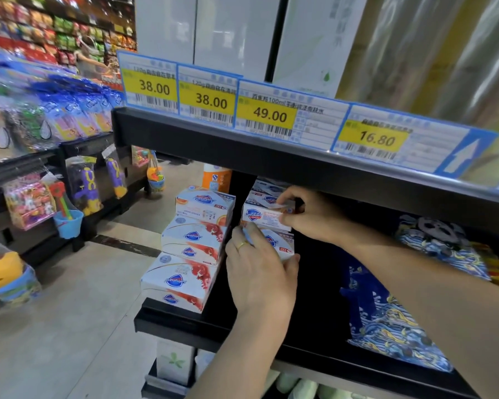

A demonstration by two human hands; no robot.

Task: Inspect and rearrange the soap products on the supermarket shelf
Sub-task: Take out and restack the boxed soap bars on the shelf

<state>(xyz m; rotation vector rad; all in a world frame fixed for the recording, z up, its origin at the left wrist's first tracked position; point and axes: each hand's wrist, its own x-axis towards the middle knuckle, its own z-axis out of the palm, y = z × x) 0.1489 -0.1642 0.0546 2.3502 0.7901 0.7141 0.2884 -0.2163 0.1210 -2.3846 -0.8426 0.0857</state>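
Both hands worked the right-hand stack of soap boxes on the black shelf (pixel 185 321), under the price-tag rail (pixel 271 119). Right hand (pixel 308 217) pinched the end of the upper soap box (pixel 261 216), thumb and fingers curled round its right edge, box roughly level, label facing out; judged it was being squared onto the stack or pulled for a look, can't tell which. Left hand (pixel 260 272) with a ring (pixel 243 245) cupped the lower soap box (pixel 277 243), fingers curled over its front and top, thumb at the right corner; probably steadying the pile so it didn't slide while the top one moved.

Counts: right stack showed three boxes for sure, the two held plus one behind box (pixel 264 198) at the back; more may be hidden by hands. Left stack (pixel 190 249) sat just beside, untouched, four boxes with red fruit print, stepped forward toward the shelf edge, looked already faced. Four yellow price tags on the rail: 38.00, 38.00, 49.00, 16.80. Blue patterned packs (pixel 386 318) lay well apart to the right on the same shelf, number unclear

Task looked midway, right stack not yet tidy
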